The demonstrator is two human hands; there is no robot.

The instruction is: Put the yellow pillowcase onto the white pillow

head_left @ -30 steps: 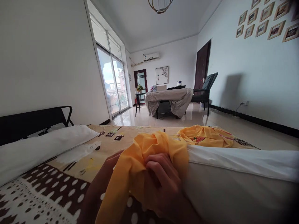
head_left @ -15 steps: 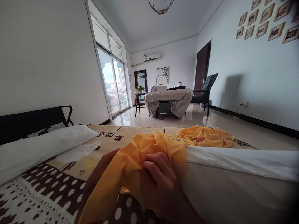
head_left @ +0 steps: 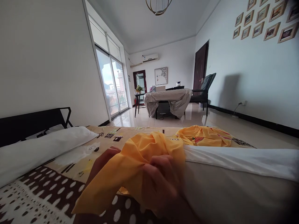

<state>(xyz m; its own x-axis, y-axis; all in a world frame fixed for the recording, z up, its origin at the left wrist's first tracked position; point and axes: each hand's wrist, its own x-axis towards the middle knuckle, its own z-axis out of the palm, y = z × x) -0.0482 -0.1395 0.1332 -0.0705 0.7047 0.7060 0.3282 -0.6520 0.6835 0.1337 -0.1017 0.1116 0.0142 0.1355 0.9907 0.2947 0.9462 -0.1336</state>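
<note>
A yellow cloth (head_left: pixel 149 143) is bunched over the near end of a white pillow or cushion (head_left: pixel 233 180) lying at the right. My right hand (head_left: pixel 161 177) grips a fold of the cloth, its fingers curled and pressed into the fabric. Behind the hanging flap on the left is my left hand (head_left: pixel 108 155); its knuckles show at the cloth's edge, while the fingertips are hidden. A second yellow cloth piece (head_left: pixel 205 136) with a red print lies crumpled beyond the pillow.
The patterned bed sheet (head_left: pixel 77 165) spreads beneath everything. At the left lies a white pillow (head_left: pixel 46 146) by a black headboard (head_left: pixel 32 123). Farther off stand a covered table (head_left: pixel 168 96), a dark chair (head_left: pixel 204 90) and a plant stand (head_left: pixel 139 96).
The loose yellow flap has swung left and its lower end now shows as a point. My right hand's fingers have bunched closer together on the cloth. The view has shifted slightly.
</note>
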